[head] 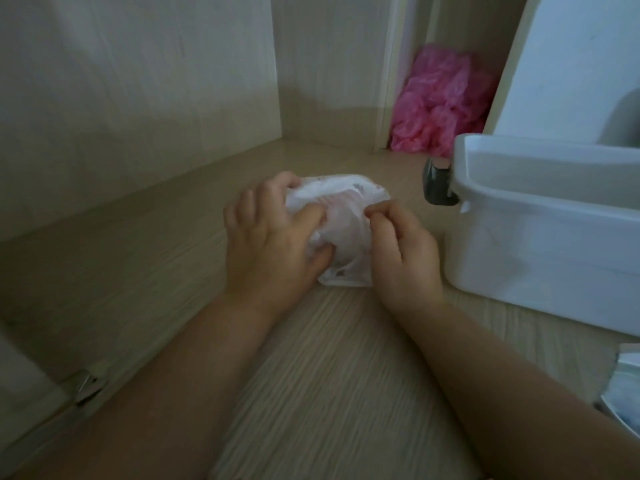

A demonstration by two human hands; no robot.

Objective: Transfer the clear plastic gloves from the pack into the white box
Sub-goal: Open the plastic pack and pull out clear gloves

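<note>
A person works at a pack [341, 216] of clear gloves on a pale wooden surface [329, 358], both bare forearms reaching in from below. The left hand [266, 237] curls round the pack's left flank, thumb pressed on top, its grip closed on the film. The right hand [401, 251] pinches the wrapping near the pack's right upper edge between thumb and forefinger, the other fingers folded. The pack lies flat between the two hands, its long axis running away from the person. The gloves cannot be told apart through the crumpled plastic.

The white box [540, 254] stands just to the right of the pack, near it but apart, its lid [571, 64] raised and a dark latch [438, 183] on the near left corner. No gloves show in the visible part of its interior, so the transfer appears not yet begun.

The move ahead turns on that one fact: the box lies rightward and slightly beyond the pack, and the right hand is the nearer. A short sideways carry over the rim would likely do. Pink bags [440, 102] lie heaped behind.
</note>
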